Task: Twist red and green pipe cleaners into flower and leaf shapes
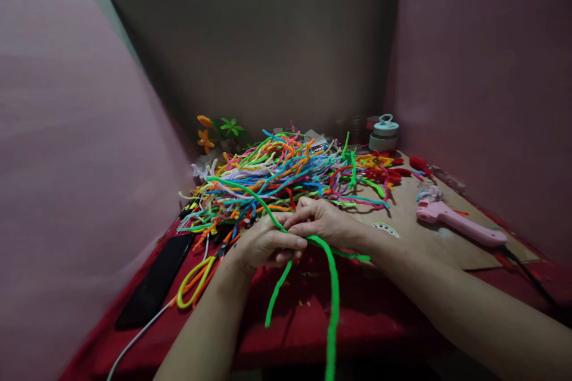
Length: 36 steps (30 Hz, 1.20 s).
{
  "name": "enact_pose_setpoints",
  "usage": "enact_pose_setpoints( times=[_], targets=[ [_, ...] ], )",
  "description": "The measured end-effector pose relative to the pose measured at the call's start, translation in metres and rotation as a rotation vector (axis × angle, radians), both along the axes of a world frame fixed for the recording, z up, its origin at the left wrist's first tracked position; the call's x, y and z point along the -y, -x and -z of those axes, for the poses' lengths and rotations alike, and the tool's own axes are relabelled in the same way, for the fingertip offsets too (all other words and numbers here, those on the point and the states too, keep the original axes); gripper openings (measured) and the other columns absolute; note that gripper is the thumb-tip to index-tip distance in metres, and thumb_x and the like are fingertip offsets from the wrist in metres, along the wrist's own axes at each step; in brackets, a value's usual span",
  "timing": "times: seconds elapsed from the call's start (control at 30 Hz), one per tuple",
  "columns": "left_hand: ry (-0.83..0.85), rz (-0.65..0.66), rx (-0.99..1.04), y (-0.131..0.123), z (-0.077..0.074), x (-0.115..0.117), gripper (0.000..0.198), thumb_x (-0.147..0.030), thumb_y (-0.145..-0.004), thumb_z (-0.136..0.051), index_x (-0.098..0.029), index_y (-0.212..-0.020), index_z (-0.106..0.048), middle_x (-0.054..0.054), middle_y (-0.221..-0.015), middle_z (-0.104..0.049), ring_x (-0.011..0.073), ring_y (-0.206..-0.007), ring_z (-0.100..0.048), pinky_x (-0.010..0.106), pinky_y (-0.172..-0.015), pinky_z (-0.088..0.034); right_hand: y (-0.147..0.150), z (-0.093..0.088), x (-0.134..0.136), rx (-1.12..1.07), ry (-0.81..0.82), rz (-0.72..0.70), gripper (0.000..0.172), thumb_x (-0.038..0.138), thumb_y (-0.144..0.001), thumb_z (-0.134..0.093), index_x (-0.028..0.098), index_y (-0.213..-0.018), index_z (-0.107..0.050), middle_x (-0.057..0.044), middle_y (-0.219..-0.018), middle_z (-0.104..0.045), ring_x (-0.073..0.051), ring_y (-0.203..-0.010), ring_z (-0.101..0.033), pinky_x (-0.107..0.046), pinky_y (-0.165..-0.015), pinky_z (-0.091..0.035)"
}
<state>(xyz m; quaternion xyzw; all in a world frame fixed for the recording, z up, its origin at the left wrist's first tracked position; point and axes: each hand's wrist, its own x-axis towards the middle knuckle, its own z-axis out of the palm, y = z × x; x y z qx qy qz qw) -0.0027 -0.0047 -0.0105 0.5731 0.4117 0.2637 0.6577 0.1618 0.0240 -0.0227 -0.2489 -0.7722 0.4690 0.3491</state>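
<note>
Bright green pipe cleaners (332, 297) run through both hands, with ends sticking out toward the pile, down toward me and to the right. My left hand (270, 242) is closed on them, thumb and forefinger pinched together. Pressed against it, my right hand (318, 220) also grips the green pipe cleaners with bent fingers. The spot where the strands meet is hidden by the fingers. Just behind the hands lies a big heap of multicoloured pipe cleaners (277, 166).
Yellow-handled scissors (195, 281) and a black phone (155, 281) lie at left, beside a white cable (145, 328). A pink glue gun (462, 226) rests on a brown board (429, 250) at right. Orange flowers (205, 140) and a pale blue-lidded container (384, 133) stand behind.
</note>
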Motion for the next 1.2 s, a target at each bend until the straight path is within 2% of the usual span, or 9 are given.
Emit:
enact_pose_setpoints(
  times=[0.17,0.33,0.4,0.5,0.63,0.8,0.9,1.03,1.2],
  targets=[
    [0.014,0.017,-0.021,-0.002,0.000,-0.001,0.023,-0.018,-0.065,-0.066,-0.014,-0.083,-0.053,-0.001,-0.054,-0.057,0.0031,-0.030,-0.036,0.014,-0.028,-0.023,-0.001,-0.001,-0.001,0.017,-0.002,-0.062,0.010,0.024,-0.070,-0.064,0.018,-0.066,-0.070,0.001,-0.071,-0.042,-0.010,-0.070,-0.042,-0.024,-0.065,-0.035],
    [0.033,-0.047,0.070,0.000,-0.006,-0.001,0.027,-0.021,-0.066,-0.067,-0.014,-0.089,-0.055,-0.004,-0.052,-0.054,0.0005,-0.029,-0.031,0.012,-0.028,-0.020,0.000,-0.002,-0.008,-0.417,0.432,0.089,0.016,0.029,-0.066,-0.066,0.015,-0.069,-0.059,0.003,-0.063,-0.052,-0.008,-0.057,-0.047,-0.022,-0.056,-0.037],
    [0.013,-0.094,0.076,0.003,-0.009,-0.002,0.023,-0.024,-0.069,-0.066,-0.014,-0.087,-0.055,-0.003,-0.052,-0.054,-0.0001,-0.029,-0.031,0.011,-0.028,-0.018,-0.003,-0.007,-0.014,-0.620,0.524,0.181,0.020,0.028,-0.062,-0.069,0.016,-0.072,-0.056,0.003,-0.062,-0.055,-0.008,-0.055,-0.050,-0.022,-0.055,-0.040],
    [-0.046,-0.230,0.114,0.009,-0.011,-0.006,0.020,-0.032,-0.074,-0.061,-0.014,-0.079,-0.055,-0.004,-0.048,-0.052,-0.0005,-0.027,-0.028,0.011,-0.027,-0.017,-0.012,-0.017,-0.021,-0.816,0.491,0.317,0.023,0.025,-0.060,-0.069,0.017,-0.072,-0.051,0.004,-0.063,-0.058,-0.009,-0.054,-0.054,-0.023,-0.056,-0.043],
    [-0.111,-0.445,0.255,0.014,-0.009,-0.014,0.021,-0.034,-0.073,-0.061,-0.016,-0.082,-0.053,-0.007,-0.046,-0.050,-0.0006,-0.025,-0.025,0.010,-0.025,-0.015,-0.020,-0.026,-0.023,-0.924,0.430,0.383,0.021,0.022,-0.065,-0.064,0.020,-0.078,-0.047,0.006,-0.059,-0.052,-0.006,-0.042,-0.045,-0.020,-0.041,-0.037],
    [-0.162,-0.630,0.400,0.014,-0.005,-0.019,0.016,-0.026,-0.070,-0.063,-0.015,-0.077,-0.055,-0.006,-0.052,-0.053,-0.0006,-0.027,-0.029,0.011,-0.027,-0.022,-0.015,-0.026,-0.006,-0.880,0.241,0.408,0.012,0.024,-0.073,-0.059,0.021,-0.079,-0.048,0.006,-0.060,-0.051,-0.006,-0.042,-0.042,-0.020,-0.039,-0.034],
    [-0.150,-0.686,0.409,0.010,-0.004,-0.019,0.014,-0.023,-0.068,-0.063,-0.015,-0.075,-0.055,-0.005,-0.052,-0.054,-0.0002,-0.028,-0.030,0.011,-0.028,-0.023,-0.005,-0.018,0.008,-0.682,0.103,0.397,0.010,0.028,-0.077,-0.057,0.020,-0.080,-0.052,0.005,-0.056,-0.049,-0.006,-0.042,-0.041,-0.020,-0.040,-0.032],
    [-0.160,-0.586,0.378,0.005,-0.004,-0.015,0.017,-0.027,-0.070,-0.062,-0.014,-0.078,-0.054,-0.005,-0.049,-0.054,0.0006,-0.028,-0.032,0.012,-0.029,-0.026,0.007,-0.005,0.016,-0.439,0.142,0.335,0.015,0.033,-0.077,-0.056,0.018,-0.077,-0.055,0.006,-0.051,-0.045,-0.005,-0.041,-0.037,-0.020,-0.040,-0.029],
    [-0.165,-0.471,0.332,-0.004,-0.009,-0.007,0.019,-0.029,-0.074,-0.060,-0.016,-0.083,-0.051,-0.006,-0.047,-0.053,0.0012,-0.028,-0.031,0.011,-0.029,-0.022,0.012,0.000,0.013,-0.383,0.283,0.318,0.021,0.037,-0.076,-0.055,0.017,-0.071,-0.052,0.007,-0.048,-0.043,-0.005,-0.037,-0.034,-0.020,-0.036,-0.026]
  ],
)
